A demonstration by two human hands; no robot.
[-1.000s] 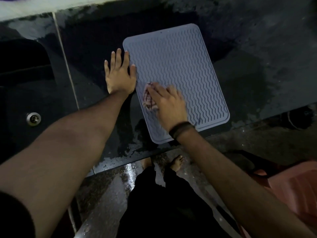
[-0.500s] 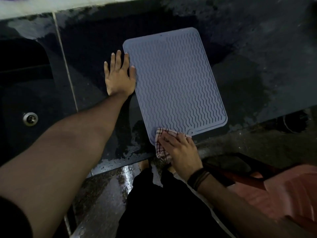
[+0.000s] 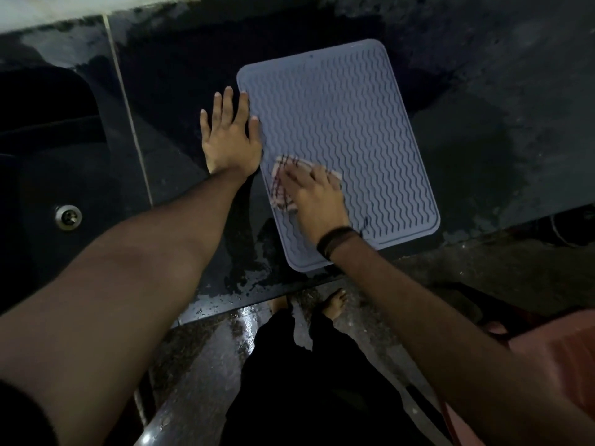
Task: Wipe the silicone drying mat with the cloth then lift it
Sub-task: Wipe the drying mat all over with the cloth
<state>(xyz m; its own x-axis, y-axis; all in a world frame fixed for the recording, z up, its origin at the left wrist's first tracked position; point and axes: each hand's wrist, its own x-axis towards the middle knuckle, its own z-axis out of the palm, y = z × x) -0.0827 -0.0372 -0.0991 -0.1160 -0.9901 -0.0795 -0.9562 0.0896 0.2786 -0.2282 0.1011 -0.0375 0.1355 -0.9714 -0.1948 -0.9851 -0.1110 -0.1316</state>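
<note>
Right hand [image 3: 314, 193] is pressing the red-checked cotton cloth [image 3: 283, 185] flat on the grey-blue rectangular silicone drying mat [image 3: 347, 136], fingers laid straight over it. Half a second ago cloth and hand were hanging off the mat's near edge; they are now back up on its left-centre, so wiping is probably still running stroke by stroke, lifting not yet begun. Left hand [image 3: 230, 136] is staying spread and flat, its thumb side touching the mat's left edge, pinning it. Mat is lying flat on the wet black stone counter [image 3: 502, 130], its wavy raised ribs matte, corners rounded.
</note>
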